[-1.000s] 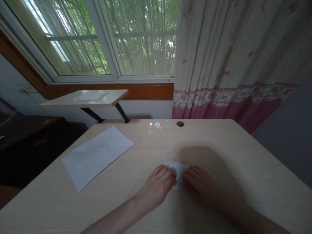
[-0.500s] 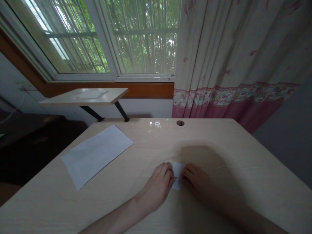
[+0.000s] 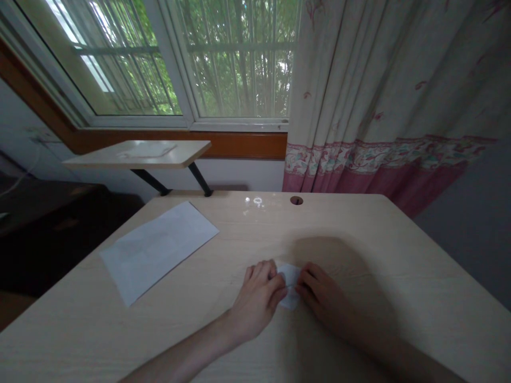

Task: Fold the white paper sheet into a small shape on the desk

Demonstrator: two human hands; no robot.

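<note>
A small folded piece of white paper [image 3: 289, 275] lies on the desk between my two hands, with a crease or folded edge running across its middle. My left hand [image 3: 257, 298] grips its left side, fingers curled and the thumb at the crease. On the right side, my right hand [image 3: 321, 295] pinches the paper's edge between thumb and fingers. The paper's left and right ends are hidden under my fingers.
A larger white sheet [image 3: 159, 250] lies on the left of the wooden desk [image 3: 247, 234]. Behind it, a small raised shelf [image 3: 159, 154] stands on black legs. A cable hole [image 3: 296, 200] is near the back edge, below the curtain [image 3: 343, 106] and window.
My left hand has shifted slightly left, its fingers more curled. My right hand stays at the paper's right edge. The view has tilted slightly.
</note>
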